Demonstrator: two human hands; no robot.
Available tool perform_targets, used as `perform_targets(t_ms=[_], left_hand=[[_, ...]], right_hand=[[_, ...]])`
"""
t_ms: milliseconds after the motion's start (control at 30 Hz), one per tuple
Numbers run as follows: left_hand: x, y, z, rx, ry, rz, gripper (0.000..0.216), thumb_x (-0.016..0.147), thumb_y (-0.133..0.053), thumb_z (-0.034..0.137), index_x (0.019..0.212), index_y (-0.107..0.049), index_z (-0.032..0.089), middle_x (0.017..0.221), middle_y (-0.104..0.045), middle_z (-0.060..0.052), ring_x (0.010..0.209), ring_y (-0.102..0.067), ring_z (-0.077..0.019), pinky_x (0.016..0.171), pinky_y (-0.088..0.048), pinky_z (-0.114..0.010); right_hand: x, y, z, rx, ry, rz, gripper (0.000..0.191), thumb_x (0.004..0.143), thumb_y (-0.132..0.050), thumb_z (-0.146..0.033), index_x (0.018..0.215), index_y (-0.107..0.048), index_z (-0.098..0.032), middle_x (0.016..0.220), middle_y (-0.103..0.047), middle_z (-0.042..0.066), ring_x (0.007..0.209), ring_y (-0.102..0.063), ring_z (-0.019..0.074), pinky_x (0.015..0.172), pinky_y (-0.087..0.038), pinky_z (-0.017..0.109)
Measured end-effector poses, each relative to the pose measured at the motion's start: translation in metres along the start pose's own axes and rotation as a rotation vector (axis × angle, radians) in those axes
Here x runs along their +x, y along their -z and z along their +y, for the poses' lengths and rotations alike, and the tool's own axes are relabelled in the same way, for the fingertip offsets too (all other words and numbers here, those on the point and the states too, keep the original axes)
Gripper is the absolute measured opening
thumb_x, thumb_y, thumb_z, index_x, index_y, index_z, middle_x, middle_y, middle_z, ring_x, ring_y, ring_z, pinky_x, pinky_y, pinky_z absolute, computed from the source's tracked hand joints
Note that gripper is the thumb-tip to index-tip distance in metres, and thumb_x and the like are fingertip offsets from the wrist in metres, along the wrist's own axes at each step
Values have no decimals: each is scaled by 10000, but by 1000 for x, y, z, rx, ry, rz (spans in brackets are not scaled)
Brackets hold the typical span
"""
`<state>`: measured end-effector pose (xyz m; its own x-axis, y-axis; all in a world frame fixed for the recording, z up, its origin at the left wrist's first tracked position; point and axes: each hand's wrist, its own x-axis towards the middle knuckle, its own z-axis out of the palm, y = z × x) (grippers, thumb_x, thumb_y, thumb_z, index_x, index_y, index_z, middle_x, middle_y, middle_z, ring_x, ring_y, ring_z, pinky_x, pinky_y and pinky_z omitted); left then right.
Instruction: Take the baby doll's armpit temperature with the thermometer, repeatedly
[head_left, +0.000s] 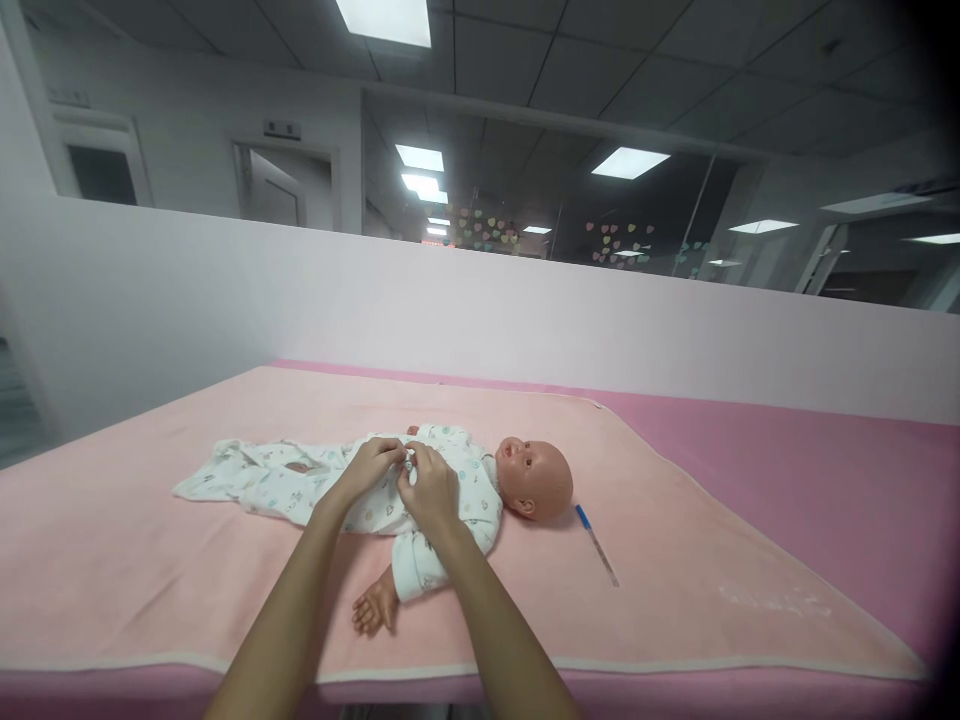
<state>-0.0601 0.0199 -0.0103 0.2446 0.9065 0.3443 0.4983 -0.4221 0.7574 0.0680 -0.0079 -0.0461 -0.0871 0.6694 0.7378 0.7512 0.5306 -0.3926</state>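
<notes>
A baby doll [536,480] lies on its back, head to the right, dressed in a white patterned romper [472,480]. Over the doll's belly, my left hand [373,465] and my right hand [431,485] meet at the front of the romper. Both hands have bent fingers pinching the cloth near a small fastening, whose detail is too small to make out. The doll's near arm points toward me, its hand [375,605] bare beyond the cuff. The romper's legs [247,475] stretch out to the left, with a gap in the cloth.
A peach blanket [675,560] with a pale edge covers the pink padded surface [787,455]. A clear stick with a blue end [583,517], perhaps a thermometer, lies beside the doll's head. Behind stands a low white wall [465,310], with glass and doors beyond.
</notes>
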Motion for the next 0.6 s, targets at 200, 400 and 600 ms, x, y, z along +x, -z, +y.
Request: perform_targets(t_ms=[200, 400, 600], left_hand=[[-2, -1, -2, 204, -8, 83, 230, 676, -407, 261, 783, -599, 192, 520, -509, 42, 519, -454, -131, 530, -320, -232], [-3, 2, -2, 510, 128, 233, 249, 721, -408, 324, 844, -598, 221, 484, -508, 39, 485, -462, -140, 485, -255, -233], [-2, 6, -8, 642, 288, 345, 322, 738, -414, 386, 974, -583, 247, 677, -635, -12, 632, -564, -195, 505, -292, -249]], right_hand=[[1, 1, 0, 2, 0, 17, 274, 800, -460, -196, 1067, -513, -220, 889, -604, 25, 839, -554, 153, 684, -416, 239], [0, -1, 4, 35, 23, 37, 202, 821, -439, -180, 981, -558, -216, 868, -612, 20, 818, -559, 139, 654, -406, 220], [3, 0, 2, 144, 32, 124, 189, 799, -438, -142, 881, -594, -209, 799, -621, 11, 753, -558, 131, 639, -409, 213]])
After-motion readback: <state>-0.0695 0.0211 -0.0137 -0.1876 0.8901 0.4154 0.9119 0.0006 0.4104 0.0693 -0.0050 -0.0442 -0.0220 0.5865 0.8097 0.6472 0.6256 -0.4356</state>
